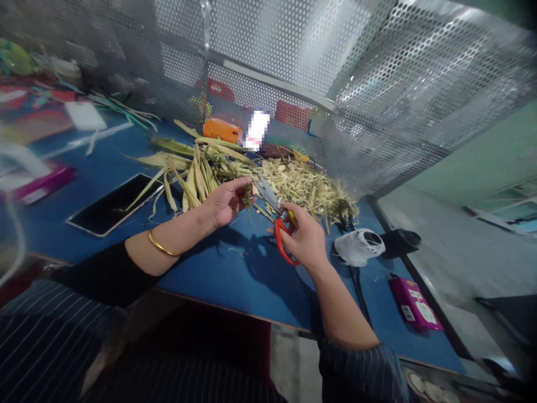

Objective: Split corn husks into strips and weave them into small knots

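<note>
My right hand (pixel 308 238) holds scissors (pixel 280 246) with one red and one yellow handle; their blades point up and left, and look parted. The blade tips are beside the fingers of my left hand (pixel 230 201), which are pinched on a small piece of dried plant (pixel 247 198). Behind my left hand lie long, pale green-yellow dried leaves (pixel 197 173). Beyond the scissors spreads a heap of short cut plant bits (pixel 302 182).
On the blue table (pixel 235 280), a dark-screened tablet (pixel 115 204) lies at left. A white spool (pixel 358 246), a black spool (pixel 400 242) and a purple pack (pixel 415 303) are at right. An orange pouch (pixel 221 130) and a perforated metal screen (pixel 268 84) stand behind.
</note>
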Demonstrator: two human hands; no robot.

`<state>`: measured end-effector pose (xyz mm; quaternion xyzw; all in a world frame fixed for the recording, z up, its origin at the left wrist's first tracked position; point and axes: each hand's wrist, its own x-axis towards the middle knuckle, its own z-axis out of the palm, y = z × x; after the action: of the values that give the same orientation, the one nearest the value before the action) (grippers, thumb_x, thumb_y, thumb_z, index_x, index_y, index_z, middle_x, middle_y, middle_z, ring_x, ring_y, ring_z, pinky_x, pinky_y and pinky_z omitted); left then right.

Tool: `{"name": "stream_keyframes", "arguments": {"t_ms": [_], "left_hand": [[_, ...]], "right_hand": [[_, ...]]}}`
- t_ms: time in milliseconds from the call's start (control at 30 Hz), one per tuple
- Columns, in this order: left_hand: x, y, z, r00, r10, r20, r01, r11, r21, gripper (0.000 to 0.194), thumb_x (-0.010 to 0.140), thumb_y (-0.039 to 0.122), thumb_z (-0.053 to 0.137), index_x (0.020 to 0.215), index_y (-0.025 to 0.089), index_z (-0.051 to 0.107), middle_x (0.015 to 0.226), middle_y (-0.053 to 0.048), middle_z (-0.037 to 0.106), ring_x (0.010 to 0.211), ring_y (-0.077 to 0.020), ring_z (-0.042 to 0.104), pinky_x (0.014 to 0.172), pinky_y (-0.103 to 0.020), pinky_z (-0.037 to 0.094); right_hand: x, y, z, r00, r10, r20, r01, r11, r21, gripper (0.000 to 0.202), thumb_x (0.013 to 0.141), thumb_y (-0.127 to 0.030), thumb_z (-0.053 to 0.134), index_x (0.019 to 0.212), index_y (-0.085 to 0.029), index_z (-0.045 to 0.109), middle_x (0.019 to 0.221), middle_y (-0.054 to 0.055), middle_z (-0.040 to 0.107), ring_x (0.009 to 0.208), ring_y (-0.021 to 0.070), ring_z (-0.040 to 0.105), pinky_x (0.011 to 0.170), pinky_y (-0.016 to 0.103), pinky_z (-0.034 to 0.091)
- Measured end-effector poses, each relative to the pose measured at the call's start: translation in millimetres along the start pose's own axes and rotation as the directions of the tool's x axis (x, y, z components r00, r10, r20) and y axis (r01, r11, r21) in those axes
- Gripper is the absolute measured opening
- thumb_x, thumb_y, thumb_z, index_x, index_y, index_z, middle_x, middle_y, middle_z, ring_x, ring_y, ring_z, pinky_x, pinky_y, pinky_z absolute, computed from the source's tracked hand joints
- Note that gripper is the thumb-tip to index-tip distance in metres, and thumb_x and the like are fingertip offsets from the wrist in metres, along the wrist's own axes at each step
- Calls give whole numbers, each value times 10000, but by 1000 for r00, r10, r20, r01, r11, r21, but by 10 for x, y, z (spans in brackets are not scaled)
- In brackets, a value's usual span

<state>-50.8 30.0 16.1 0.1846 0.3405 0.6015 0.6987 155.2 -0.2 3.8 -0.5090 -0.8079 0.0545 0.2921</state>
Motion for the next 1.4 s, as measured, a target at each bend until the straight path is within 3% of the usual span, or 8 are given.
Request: {"name": "stream_keyframes", "arguments": {"t_ms": [433, 667, 933, 1067, 1200, 1400], "left_hand": [[-80, -64, 76, 993, -115, -2, 115, 993, -37, 70, 769, 83, 588, 754, 134, 634, 665, -47, 669, 642, -134, 655, 580, -212, 549], [-109, -49, 115, 992, -128, -16, 127, 990, -54, 118, 789, 76, 555, 728, 135, 637, 651, -38, 670, 661, -143, 666, 688, -254, 568], [-51, -65, 45, 989, -147, 20, 148, 989, -14, 95, 804, 132, 587, 772, 149, 676, 735, -69, 707, 716, -163, 681, 689, -247, 567], [-50, -66, 19, 994, -104, 36, 104, 994, 25, 46, 787, 135, 629, 778, 166, 662, 756, -50, 699, 699, -154, 661, 643, -243, 555], [-36, -52, 6, 1000, 12, 17, -13, 998, 54, 114, 737, 104, 698, 764, 177, 615, 661, 24, 627, 575, -87, 580, 572, -195, 498], [39, -23, -20, 979, 198, -51, -193, 978, 81, 170, 708, 88, 714, 797, 165, 591, 692, 30, 632, 624, -86, 617, 606, -203, 497]], "right_hand": [[-30, -55, 57, 1000, -13, -11, 13, 999, -39, 417, 792, -369, 633, 1184, -235, 579, 898, 47, 660, 748, 202, 615, 662, 293, 440], [-46, -79, 79, 1000, 0, -22, -1, 999, -46, 391, 824, -387, 596, 1182, -230, 584, 856, 43, 652, 720, 193, 591, 671, 291, 433], [-90, -96, 133, 999, 19, -29, -21, 998, -59, 387, 840, -387, 568, 1190, -225, 579, 815, 42, 634, 711, 196, 579, 644, 279, 405], [-89, -81, 148, 990, 134, -48, -128, 985, 116, 393, 809, -422, 610, 1147, -223, 595, 737, 5, 604, 635, 159, 523, 624, 268, 403], [-44, -9, 115, 967, 253, -39, -218, 892, 396, 450, 765, -451, 657, 1134, -204, 586, 705, -25, 546, 599, 127, 452, 591, 257, 391], [-1, -28, -38, 983, 152, 102, -183, 760, 624, 428, 744, -431, 667, 1094, -218, 543, 725, -36, 488, 605, 107, 419, 557, 244, 365]]}}
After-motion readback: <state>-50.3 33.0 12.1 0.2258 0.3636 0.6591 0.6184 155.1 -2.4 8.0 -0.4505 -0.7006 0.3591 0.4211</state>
